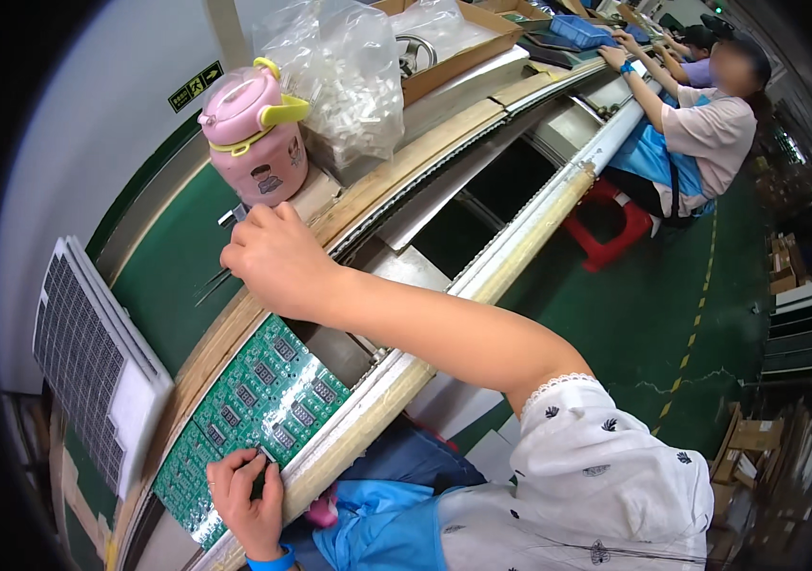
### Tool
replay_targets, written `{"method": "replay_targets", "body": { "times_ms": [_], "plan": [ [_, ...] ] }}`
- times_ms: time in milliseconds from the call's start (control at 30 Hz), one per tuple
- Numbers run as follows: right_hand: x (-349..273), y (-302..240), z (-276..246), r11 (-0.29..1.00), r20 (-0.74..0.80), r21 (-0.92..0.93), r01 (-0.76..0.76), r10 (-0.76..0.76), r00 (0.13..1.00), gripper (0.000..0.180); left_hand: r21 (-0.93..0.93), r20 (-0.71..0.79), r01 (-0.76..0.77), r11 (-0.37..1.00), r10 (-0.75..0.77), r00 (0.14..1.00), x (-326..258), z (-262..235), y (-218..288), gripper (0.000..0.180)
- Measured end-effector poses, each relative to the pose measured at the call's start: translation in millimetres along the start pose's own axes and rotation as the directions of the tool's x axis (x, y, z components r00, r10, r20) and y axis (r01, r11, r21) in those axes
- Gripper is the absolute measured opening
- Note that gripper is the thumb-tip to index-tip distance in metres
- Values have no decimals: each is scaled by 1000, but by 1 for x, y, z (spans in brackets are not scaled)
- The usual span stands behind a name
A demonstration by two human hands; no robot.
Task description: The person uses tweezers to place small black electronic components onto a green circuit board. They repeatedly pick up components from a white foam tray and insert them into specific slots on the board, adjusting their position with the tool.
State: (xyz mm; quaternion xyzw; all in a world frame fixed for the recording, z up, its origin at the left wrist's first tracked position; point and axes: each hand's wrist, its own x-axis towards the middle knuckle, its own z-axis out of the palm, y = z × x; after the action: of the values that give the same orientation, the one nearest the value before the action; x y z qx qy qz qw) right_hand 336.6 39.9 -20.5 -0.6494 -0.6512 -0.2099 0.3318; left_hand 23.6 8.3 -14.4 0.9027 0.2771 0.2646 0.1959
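Note:
A green circuit board panel [252,400] with several small digit displays lies on the conveyor line in front of me. My left hand [249,500] is at the panel's near edge, its thumb and fingers curled together around something small and dark that I cannot make out. My right hand [277,262] is raised over the wooden rail beyond the panel's far end, near the pink jug. Its fingers are closed on a pair of thin metal tweezers [215,284], whose tips point down to the left, away from the panel.
A pink jug [258,152] with a yellow-green handle and a clear bag of white parts [354,105] stand beyond my right hand. Black-and-white grid panels [82,362] lean at the left. A co-worker [701,124] sits farther along the line by a red stool [606,228].

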Motion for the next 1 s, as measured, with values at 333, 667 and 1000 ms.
{"method": "replay_targets", "body": {
  "times_ms": [333, 667, 1000],
  "plan": [
    [2, -19, 3, 940, -131, 341, -10, 58, 990, 15, 2, -12, -9, 1000, 9, 1000, 1, -6, -3, 19],
    [-8, -28, 7, 896, -141, 438, 70, -9, 990, 20, 21, -30, -27, 999, 27, 999, -6, -4, -6, 21],
    [17, -1, -34, 834, -405, 507, 219, 6, 914, 28, 41, -31, -23, 999, 24, 999, -1, -5, 2, 22]
  ]
}}
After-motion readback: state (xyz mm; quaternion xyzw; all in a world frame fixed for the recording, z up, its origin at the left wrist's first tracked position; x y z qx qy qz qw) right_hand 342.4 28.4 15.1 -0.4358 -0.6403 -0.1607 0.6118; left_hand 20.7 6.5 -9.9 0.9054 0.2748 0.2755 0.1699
